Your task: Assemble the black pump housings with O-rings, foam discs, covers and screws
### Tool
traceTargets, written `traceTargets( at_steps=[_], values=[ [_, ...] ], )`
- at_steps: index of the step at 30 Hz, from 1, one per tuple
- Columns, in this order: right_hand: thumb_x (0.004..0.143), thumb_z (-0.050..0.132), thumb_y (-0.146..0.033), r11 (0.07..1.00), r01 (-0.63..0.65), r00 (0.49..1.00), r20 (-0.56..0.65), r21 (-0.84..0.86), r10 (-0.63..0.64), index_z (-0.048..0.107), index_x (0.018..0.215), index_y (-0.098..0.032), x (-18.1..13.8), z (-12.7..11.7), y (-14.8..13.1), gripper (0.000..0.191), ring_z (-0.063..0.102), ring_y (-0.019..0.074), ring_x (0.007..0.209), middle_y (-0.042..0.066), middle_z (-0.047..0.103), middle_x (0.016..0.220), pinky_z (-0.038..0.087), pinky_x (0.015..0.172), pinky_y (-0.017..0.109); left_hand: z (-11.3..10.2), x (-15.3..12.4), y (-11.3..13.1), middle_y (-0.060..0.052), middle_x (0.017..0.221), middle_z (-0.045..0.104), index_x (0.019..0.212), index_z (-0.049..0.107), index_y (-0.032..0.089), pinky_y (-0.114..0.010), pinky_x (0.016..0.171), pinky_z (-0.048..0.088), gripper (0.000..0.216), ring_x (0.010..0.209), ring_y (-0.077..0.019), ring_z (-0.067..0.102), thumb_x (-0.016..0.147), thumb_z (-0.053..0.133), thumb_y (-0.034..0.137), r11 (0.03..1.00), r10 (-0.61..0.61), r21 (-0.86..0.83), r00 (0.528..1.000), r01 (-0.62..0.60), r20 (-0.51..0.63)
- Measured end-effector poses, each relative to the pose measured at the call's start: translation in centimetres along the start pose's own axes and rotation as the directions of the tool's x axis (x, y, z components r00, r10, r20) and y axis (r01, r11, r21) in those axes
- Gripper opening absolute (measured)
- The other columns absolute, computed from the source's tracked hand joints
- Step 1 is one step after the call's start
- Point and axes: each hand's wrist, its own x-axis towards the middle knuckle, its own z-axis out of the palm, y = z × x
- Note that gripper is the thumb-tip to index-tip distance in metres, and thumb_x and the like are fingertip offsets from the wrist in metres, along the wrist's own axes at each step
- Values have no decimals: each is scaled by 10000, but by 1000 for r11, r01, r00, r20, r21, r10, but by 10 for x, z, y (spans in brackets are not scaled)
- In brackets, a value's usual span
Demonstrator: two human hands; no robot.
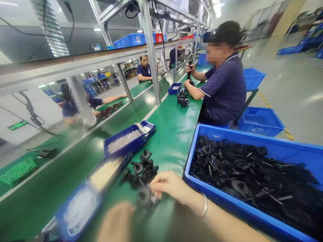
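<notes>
My right hand (168,185), with a bangle at the wrist, has its fingers pinched at the edge of a black plastic part (143,196) with a round disc and a central hub. My left hand (117,220) is a blur at the bottom, left of that part, and its fingers cannot be made out. Just beyond my right fingers lies a cluster of similar black plastic parts (138,168) on the green bench top (174,144). To the left are a blue bin of white rings (80,210), a bin of cream-coloured small pieces (104,174) and a blue bin of small metal pieces (125,143).
A large blue crate (254,136) full of black parts stands at my right. Further along the bench a co-worker (224,84) holds a black tool beside several black parts (183,98) and a small blue bin (174,88). A metal post (150,53) rises at the bench's left.
</notes>
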Motion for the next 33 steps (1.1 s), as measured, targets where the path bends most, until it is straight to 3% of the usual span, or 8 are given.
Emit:
traceTargets(
  at_steps=[4, 8, 12, 16, 18, 22, 28, 33],
  values=[
    [815, 703, -407, 978, 120, 993, 1, -169, -122, 750, 916, -108, 5, -15, 6, 319, 630, 117, 636, 67, 657, 811, 538, 657, 266, -2, 6, -2, -66, 884, 727, 930, 713, 152, -296, 718, 557, 459, 720, -165, 652, 686, 763, 537, 979, -197, 54, 980, 199, -36],
    [885, 622, -254, 904, 252, 967, 65, -346, -245, 770, 934, -156, 7, -11, 7, 184, 604, 118, 707, 56, 634, 865, 516, 726, 270, 0, 0, -10, -75, 967, 733, 963, 724, 161, -304, 762, 542, 437, 818, -192, 668, 744, 716, 540, 971, -180, 165, 983, 173, 27],
    [904, 583, -135, 758, 327, 935, 74, -564, -348, 686, 1061, -154, 9, -3, 8, 188, 605, 123, 776, 32, 649, 857, 487, 741, 247, 0, -2, -20, -42, 1029, 729, 934, 736, 219, -322, 864, 505, 331, 950, -208, 661, 827, 643, 518, 943, -66, 333, 991, 24, 116],
    [911, 583, -132, 620, 388, 901, 137, -682, -413, 617, 869, -145, 10, 0, 10, 55, 577, 135, 768, 30, 631, 828, 463, 714, 252, -1, 0, -25, 2, 979, 735, 894, 728, 254, -292, 825, 507, 211, 904, -172, 673, 897, 595, 418, 889, 147, 398, 965, -225, 217],
    [950, 536, -179, 565, 432, 881, 196, -703, -430, 611, 853, -145, 10, 1, 10, 128, 561, 156, 799, 48, 618, 837, 462, 747, 285, -2, 2, -25, 16, 945, 741, 917, 717, 256, -270, 800, 519, 151, 865, -150, 686, 916, 583, 324, 816, 320, 412, 911, -405, 261],
    [1018, 404, -243, 381, 525, 821, 335, -761, -463, 621, 905, -136, 7, 0, 9, 266, 569, 181, 871, 91, 624, 891, 490, 792, 319, -3, 4, -22, 20, 951, 748, 995, 684, 244, -244, 791, 542, 166, 859, -133, 711, 928, 541, 191, 576, 584, 428, 717, -696, 380],
    [975, 495, -187, 434, 488, 849, 295, -758, -439, 469, 1362, -197, -6, -7, 13, 388, 601, 162, 1007, 76, 631, 1119, 529, 896, 313, 2, -2, -17, -37, 974, 747, 1088, 618, 184, -252, 729, 585, 198, 856, -159, 728, 928, 570, 290, 628, 530, 506, 802, -590, 276],
    [984, 485, -196, 406, 522, 822, 315, -750, -475, 550, 1240, -187, -10, -6, 27, 264, 575, 171, 1129, 76, 620, 1196, 502, 1009, 336, 3, 1, -7, -33, 962, 752, 1018, 662, 206, -238, 766, 591, 210, 871, -146, 727, 950, 470, 158, 500, 615, 428, 657, -753, 437]
  ],
)
